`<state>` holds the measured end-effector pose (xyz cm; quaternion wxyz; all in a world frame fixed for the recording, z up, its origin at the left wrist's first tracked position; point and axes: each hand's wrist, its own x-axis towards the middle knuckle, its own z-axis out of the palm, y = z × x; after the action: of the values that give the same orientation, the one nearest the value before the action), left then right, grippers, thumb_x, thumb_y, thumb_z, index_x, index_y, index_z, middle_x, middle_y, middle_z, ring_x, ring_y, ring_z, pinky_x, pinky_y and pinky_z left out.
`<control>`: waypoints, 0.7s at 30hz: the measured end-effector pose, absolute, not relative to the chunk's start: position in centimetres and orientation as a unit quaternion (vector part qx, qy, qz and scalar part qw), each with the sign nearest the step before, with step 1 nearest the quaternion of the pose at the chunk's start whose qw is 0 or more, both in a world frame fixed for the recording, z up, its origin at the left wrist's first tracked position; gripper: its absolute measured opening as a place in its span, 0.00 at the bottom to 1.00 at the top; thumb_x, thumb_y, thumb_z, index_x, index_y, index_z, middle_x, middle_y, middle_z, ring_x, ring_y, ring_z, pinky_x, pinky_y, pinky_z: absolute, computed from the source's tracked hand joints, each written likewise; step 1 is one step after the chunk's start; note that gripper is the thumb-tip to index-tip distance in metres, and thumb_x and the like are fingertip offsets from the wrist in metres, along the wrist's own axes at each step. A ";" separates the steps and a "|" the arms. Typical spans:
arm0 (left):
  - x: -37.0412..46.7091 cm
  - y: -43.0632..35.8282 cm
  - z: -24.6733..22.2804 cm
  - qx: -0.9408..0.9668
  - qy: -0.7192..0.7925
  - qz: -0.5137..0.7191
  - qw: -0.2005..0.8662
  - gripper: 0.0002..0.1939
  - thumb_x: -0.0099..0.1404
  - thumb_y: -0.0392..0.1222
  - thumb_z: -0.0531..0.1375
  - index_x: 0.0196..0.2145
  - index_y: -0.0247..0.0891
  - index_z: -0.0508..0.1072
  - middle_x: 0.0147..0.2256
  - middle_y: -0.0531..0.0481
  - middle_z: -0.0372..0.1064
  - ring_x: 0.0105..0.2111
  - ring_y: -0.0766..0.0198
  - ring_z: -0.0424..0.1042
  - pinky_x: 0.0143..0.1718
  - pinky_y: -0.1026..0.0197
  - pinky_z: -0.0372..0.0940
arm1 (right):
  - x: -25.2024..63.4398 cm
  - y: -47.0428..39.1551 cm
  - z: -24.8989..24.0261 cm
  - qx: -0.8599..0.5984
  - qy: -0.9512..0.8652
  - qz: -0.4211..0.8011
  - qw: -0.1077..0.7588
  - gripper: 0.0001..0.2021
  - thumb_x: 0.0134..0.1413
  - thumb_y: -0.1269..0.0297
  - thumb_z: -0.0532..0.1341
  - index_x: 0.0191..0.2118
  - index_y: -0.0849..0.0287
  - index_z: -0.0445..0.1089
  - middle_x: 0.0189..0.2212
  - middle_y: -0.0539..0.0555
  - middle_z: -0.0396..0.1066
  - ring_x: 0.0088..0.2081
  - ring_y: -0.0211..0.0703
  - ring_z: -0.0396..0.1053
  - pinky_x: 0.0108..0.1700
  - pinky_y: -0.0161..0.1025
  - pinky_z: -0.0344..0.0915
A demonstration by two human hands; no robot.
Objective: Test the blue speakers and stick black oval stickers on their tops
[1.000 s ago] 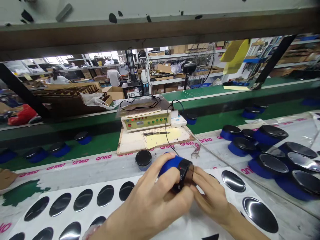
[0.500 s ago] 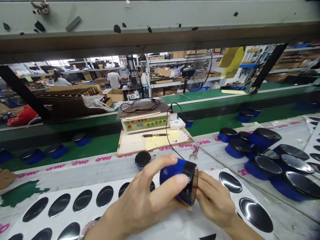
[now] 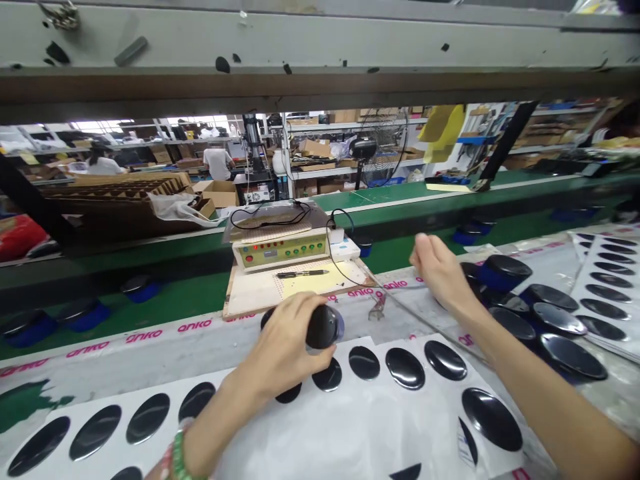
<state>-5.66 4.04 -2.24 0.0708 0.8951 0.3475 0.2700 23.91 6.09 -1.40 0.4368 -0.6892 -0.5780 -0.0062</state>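
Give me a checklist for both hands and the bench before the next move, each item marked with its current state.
1. Left hand has a grip on the round black-topped device: ok.
2. Right hand is clear of that device: ok, raised and apart from it.
3. Right hand holds nothing: cannot tell, its fingers are curled.
4. White sheet with black ovals is fully in view: not ok, the left forearm covers part.
5. Pen is off the white sheet: ok, on the yellow paper.
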 end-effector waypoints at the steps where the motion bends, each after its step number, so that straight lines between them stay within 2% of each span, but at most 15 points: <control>1: -5.3 4.3 -3.1 0.902 0.344 0.249 0.071 0.25 0.57 0.39 0.63 0.52 0.37 0.62 0.50 0.43 0.67 0.52 0.55 0.66 0.60 0.46 0.57 | 24.9 8.6 -1.0 -0.716 -0.562 0.004 0.414 0.15 0.66 0.56 0.52 0.43 0.62 0.67 0.34 0.52 0.70 0.32 0.38 0.70 0.34 0.39 0.68; 3: -4.7 4.9 -4.7 0.908 0.345 0.231 0.060 0.24 0.58 0.39 0.62 0.52 0.34 0.64 0.50 0.41 0.67 0.53 0.52 0.66 0.63 0.41 0.49 | 25.7 13.3 -0.7 -0.754 -0.547 0.035 0.363 0.14 0.62 0.58 0.58 0.48 0.62 0.67 0.42 0.55 0.70 0.39 0.42 0.71 0.40 0.44 0.70; 5: -4.6 5.4 -5.9 0.905 0.355 0.229 0.046 0.24 0.59 0.38 0.62 0.53 0.32 0.64 0.50 0.39 0.67 0.53 0.50 0.65 0.63 0.38 0.48 | 25.3 17.0 -0.9 -0.767 -0.552 0.067 0.320 0.15 0.61 0.60 0.59 0.50 0.62 0.66 0.46 0.56 0.69 0.42 0.44 0.70 0.43 0.46 0.70; 10: -5.1 6.3 -6.8 0.892 0.394 0.221 0.026 0.27 0.59 0.36 0.63 0.56 0.36 0.65 0.54 0.39 0.65 0.54 0.45 0.64 0.60 0.34 0.51 | 23.1 20.0 -1.9 -0.771 -0.566 0.105 0.273 0.15 0.61 0.61 0.59 0.51 0.61 0.66 0.48 0.56 0.68 0.44 0.45 0.70 0.44 0.47 0.70; 13: -5.3 6.1 -5.8 0.875 0.419 0.237 0.046 0.33 0.60 0.46 0.63 0.60 0.41 0.59 0.61 0.37 0.54 0.59 0.41 0.55 0.58 0.32 0.51 | 23.2 18.5 -0.3 -0.774 -0.562 0.088 0.278 0.14 0.61 0.61 0.59 0.50 0.62 0.66 0.46 0.56 0.68 0.43 0.44 0.70 0.43 0.47 0.69; 15: -5.4 5.5 -4.5 0.853 0.413 0.290 0.136 0.30 0.64 0.51 0.59 0.61 0.46 0.57 0.63 0.39 0.49 0.61 0.44 0.52 0.58 0.36 0.54 | 23.0 16.1 1.7 -0.764 -0.569 0.070 0.296 0.13 0.59 0.59 0.60 0.45 0.63 0.67 0.42 0.55 0.69 0.40 0.44 0.70 0.41 0.45 0.68; 17: -5.3 4.4 -2.9 0.798 0.376 0.370 0.292 0.26 0.67 0.55 0.54 0.60 0.47 0.59 0.60 0.40 0.52 0.59 0.50 0.56 0.56 0.43 0.61 | 21.7 12.4 3.7 -0.729 -0.602 0.066 0.319 0.14 0.54 0.55 0.63 0.36 0.61 0.63 0.36 0.55 0.70 0.36 0.44 0.69 0.37 0.41 0.66; 19: -5.1 3.2 -1.5 0.710 0.320 0.434 0.453 0.29 0.66 0.59 0.53 0.60 0.47 0.58 0.58 0.40 0.55 0.56 0.52 0.61 0.50 0.48 0.68 | 19.2 7.9 5.0 -0.666 -0.662 0.093 0.332 0.18 0.49 0.50 0.64 0.30 0.56 0.57 0.35 0.51 0.71 0.33 0.40 0.68 0.33 0.35 0.64; 21: -5.0 2.0 -0.5 0.625 0.262 0.448 0.583 0.32 0.63 0.63 0.54 0.60 0.46 0.58 0.56 0.40 0.59 0.54 0.51 0.64 0.45 0.52 0.71 | 16.1 3.4 5.6 -0.526 -0.760 0.161 0.345 0.19 0.46 0.54 0.64 0.28 0.54 0.50 0.32 0.48 0.69 0.29 0.37 0.65 0.28 0.32 0.61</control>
<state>-4.99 2.02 -0.49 0.5833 0.6251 0.2619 0.4478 16.07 3.39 5.63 0.3452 -0.5265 -0.7601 0.1610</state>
